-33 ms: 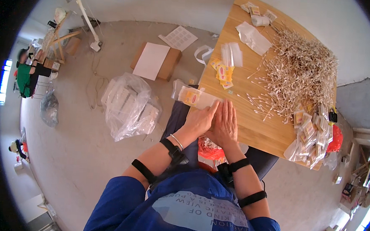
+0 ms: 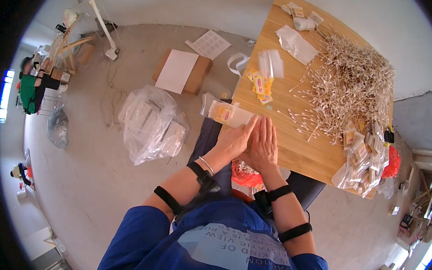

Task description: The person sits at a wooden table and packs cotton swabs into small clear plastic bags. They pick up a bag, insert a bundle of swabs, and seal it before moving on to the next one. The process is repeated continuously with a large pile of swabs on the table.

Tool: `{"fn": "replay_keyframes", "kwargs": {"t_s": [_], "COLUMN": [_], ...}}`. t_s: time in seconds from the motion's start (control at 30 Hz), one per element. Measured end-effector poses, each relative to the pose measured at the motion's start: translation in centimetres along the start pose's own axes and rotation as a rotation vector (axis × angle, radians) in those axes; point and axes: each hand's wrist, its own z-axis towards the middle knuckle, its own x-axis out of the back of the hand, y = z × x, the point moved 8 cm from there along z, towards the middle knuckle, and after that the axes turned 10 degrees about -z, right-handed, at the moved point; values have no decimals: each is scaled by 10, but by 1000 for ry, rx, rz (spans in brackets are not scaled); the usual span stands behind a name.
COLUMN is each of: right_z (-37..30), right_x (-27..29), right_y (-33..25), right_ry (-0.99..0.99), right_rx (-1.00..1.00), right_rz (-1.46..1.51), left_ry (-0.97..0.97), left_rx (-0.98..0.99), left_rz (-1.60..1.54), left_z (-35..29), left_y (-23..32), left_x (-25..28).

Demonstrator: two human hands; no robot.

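Observation:
My left hand (image 2: 233, 140) and my right hand (image 2: 261, 148) lie close together at the table's near left edge. Between their fingertips and the floor side stretches a clear plastic bag (image 2: 242, 118) with cotton swabs and a yellow card (image 2: 222, 112) in it; its far end juts past the table edge. Flat and straight, my right fingers rest beside the left fingertips at the bag's whitish end. A straight finger of my left hand reaches over that end too; its other fingers are mostly hidden. Beyond the hands lie several yellow cards (image 2: 261, 86) and a stack of clear bags (image 2: 271, 63).
A big heap of loose cotton swabs (image 2: 352, 84) covers the wooden table's (image 2: 294, 154) right side, with filled packets (image 2: 363, 156) at its near corner. Below my hands is a red bag of swabs (image 2: 244, 174). A plastic sack (image 2: 152, 123) and cardboard box (image 2: 200, 74) stand on the floor, left.

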Motion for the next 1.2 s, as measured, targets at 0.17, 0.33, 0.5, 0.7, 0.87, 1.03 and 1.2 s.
{"fn": "replay_keyframes", "kwargs": {"t_s": [0.17,0.33,0.5,0.7,0.87,1.03,1.2], "right_z": [0,1,1,3,2,3,4], "right_x": [0,-2,0,1,1,2,6], "right_y": [-1,0,1,2,2,2,2], "right_ry": [-9,-21,-39,1,17,-2,9], "right_rx": [2,-13,-19,-51,-74,-103,-123], "right_rz": [-8,-40,38,97,146,141,122], "left_ry": [-77,-148,289,235,220,200,210], "left_rx": [65,84,-101,-92,-87,-81,-80], "left_rz": [-1,2,-542,-1070,-1155,-1127,-1099], "left_z": [1,8,14,23,21,21,20], "left_y": [0,14,2,-15,-13,-16,-15], "left_x": [1,16,22,0,1,3,2]}}
